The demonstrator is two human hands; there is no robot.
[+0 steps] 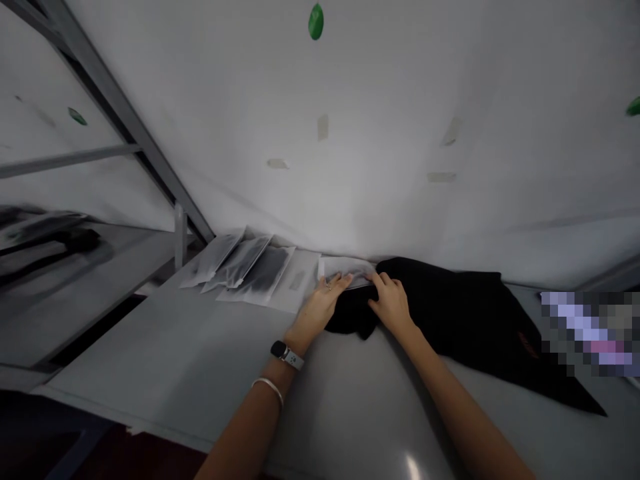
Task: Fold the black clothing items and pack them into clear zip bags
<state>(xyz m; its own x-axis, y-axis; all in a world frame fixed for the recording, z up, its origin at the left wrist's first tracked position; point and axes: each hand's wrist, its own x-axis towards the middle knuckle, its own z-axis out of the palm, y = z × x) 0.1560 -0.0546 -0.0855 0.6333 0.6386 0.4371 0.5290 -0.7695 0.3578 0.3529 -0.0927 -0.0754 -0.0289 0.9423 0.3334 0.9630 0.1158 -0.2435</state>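
Head view, forward and down

A pale wall (380, 80) backs the grey tabletop (175, 373).

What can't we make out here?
Head view:
Pixelated item: masked by mosaic.
Orange mark on black cloth: too small to read.
Contents of frosted bags: clouded by plastic.
Lower edge of handled bag: partly behind left hand and right hand.
Rightmost green mark: cut by frame edge.
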